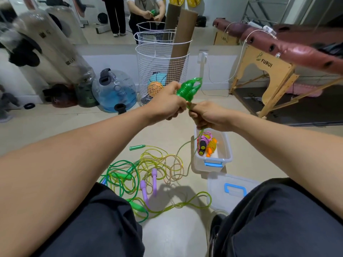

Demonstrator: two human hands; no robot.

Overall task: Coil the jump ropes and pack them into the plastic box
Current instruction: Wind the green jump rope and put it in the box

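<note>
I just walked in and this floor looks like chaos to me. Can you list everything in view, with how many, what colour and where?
green rope bundle: one, green, held up in both hands, its tail trailing down to the floor
plastic box: one, clear with blue latch, on the floor, holding coiled ropes, pink and orange among them
box lid: one, clear with blue handle, on the floor nearer than the box
loose ropes: a tangle, count unclear, green, yellow and purple-handled, on the floor left of the box
wire basket: one, white, holding cardboard tubes and balls
water jug: one, clear blue, left of the basket
massage table: one, maroon top, wooden legs, right
left hand: grips the bundle
right hand: grips the rope below the bundle
</note>
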